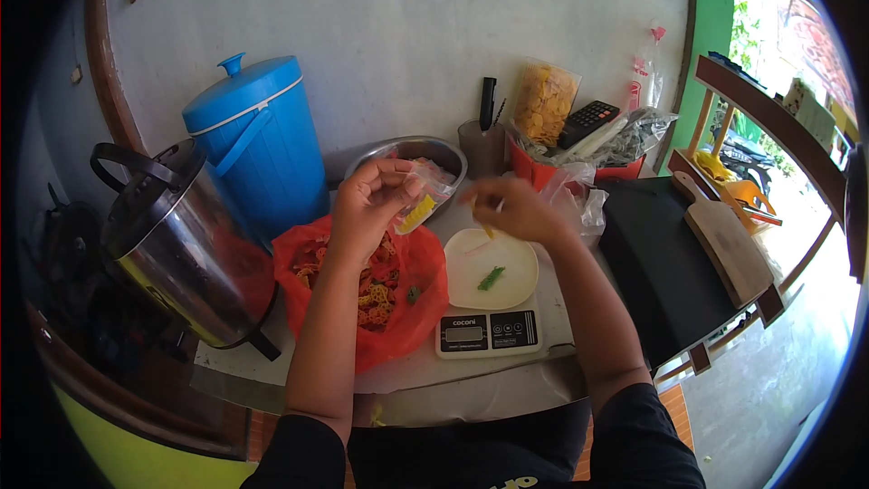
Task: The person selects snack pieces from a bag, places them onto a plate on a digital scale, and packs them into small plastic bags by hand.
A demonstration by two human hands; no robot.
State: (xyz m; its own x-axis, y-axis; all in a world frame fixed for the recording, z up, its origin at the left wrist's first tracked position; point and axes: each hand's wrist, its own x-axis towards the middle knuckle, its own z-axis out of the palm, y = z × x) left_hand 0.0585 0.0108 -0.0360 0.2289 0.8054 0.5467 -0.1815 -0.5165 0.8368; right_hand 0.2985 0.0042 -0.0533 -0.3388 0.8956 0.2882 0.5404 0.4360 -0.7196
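My left hand [380, 197] is closed on a small clear plastic bag [433, 188], which has a yellow patch low on it. To the right of the bag, my right hand [516, 208] is slightly blurred, its fingers pinched at a small yellow piece [489, 230]. Under the hands stands a digital scale [489, 334] with a pale plate [518, 294]. A green piece [491, 278] and a thin reddish strip lie on the plate. An open red plastic bag [421, 312] beside my left forearm holds colourful wheel-shaped and curled snack pieces [376, 294].
Left are a steel pot [195, 244] and a blue lidded container [262, 145]. Behind the hands sits a metal bowl [453, 147]. A red basket [529, 167] holds a chip bag [546, 100] and a calculator [588, 123]. A black box [656, 254] and wooden board [724, 240] stand right.
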